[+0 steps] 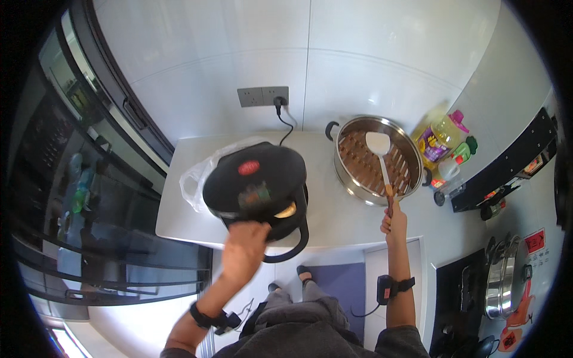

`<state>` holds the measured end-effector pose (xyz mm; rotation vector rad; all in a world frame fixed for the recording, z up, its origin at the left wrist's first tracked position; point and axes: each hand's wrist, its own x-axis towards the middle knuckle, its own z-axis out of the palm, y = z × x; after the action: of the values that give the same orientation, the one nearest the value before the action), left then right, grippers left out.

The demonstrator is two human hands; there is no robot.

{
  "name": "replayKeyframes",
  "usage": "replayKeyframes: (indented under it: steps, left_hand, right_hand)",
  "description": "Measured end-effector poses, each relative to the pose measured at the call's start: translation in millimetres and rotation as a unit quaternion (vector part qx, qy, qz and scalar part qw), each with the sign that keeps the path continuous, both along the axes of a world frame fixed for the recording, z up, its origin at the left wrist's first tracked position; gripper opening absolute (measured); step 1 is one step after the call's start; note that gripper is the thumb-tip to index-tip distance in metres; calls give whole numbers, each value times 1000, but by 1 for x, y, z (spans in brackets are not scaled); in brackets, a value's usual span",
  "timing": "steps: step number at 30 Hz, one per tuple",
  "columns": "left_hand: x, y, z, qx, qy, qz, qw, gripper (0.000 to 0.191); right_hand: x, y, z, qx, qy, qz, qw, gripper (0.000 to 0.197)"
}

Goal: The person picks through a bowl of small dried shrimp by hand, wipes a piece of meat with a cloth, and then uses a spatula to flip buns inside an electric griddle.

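A black electric griddle pan (286, 232) stands on the counter with its lid (255, 179) tilted partly up. Through the gap at the lid's right front, a golden-brown piece of food (286, 211) shows. My left hand (247, 244), slightly blurred, grips the front of the lid; the exact contact is hidden under the fingers. In my right hand (395, 223) is a spatula (378, 143) with a wooden handle and a pale blade. That blade lies above a brown slatted rack (358, 156) inside a steel steamer pot (358, 190).
A clear plastic bag (192, 188) lies behind and left of the pan. The pan's cord runs to a wall socket (263, 96). Oil and sauce bottles (441, 138) line the right wall. Another steel pot (503, 277) sits on the black stove (456, 304). Glass sliding doors (112, 215) border the left.
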<state>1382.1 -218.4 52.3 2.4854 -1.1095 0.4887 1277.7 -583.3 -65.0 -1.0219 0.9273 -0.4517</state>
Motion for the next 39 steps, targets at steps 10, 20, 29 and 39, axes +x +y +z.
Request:
replayKeyframes:
  steps: [10,20,29,39]
  left_hand:
    - [39,-7,63,7,-43,89,995,29]
    - [-46,-3,-65,92,1,38,995,34]
    - [-52,-13,-116,125,-1,39,991,26]
    - [-35,-47,-140,276,296,107,908,31]
  right_hand:
    - [10,-12,-12,38,-12,58,997,47]
    - [16,-16,-14,71,-19,58,996,48]
    - [27,-16,-8,82,-13,67,994,45]
    - [18,-14,10,-81,172,109,976,38]
